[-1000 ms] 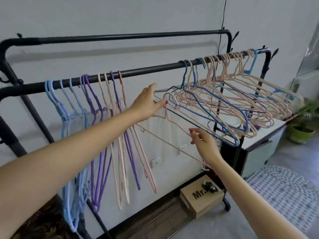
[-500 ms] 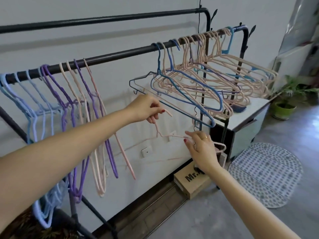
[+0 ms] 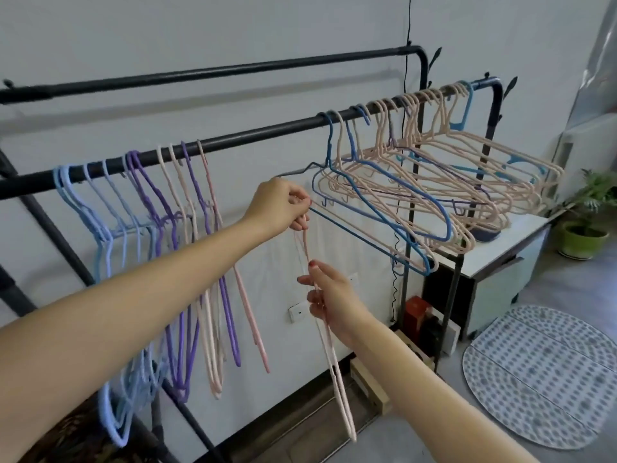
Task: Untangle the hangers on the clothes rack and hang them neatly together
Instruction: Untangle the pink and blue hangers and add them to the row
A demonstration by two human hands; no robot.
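A black clothes rack's front bar [image 3: 253, 137] runs across the view. At its left hang sorted hangers [image 3: 160, 208], light blue, purple and pale pink, straight down. At its right a tangled bunch of pink and blue hangers [image 3: 427, 185] sticks out sideways. A free pale pink hanger [image 3: 337, 372] hangs edge-on below the bar, off the rail. My left hand [image 3: 277, 205] pinches its top. My right hand [image 3: 329, 297] grips its upper part lower down.
A second black bar [image 3: 233, 70] runs behind, near the wall. A white cabinet [image 3: 500, 262] stands under the tangle, a potted plant [image 3: 584, 228] at far right. A dotted mat [image 3: 541, 375] and a cardboard box [image 3: 370, 385] lie on the floor.
The pink hanger has come free of the tangle and swung from lying sideways to hanging vertically between my hands. My right hand rose from low by the box.
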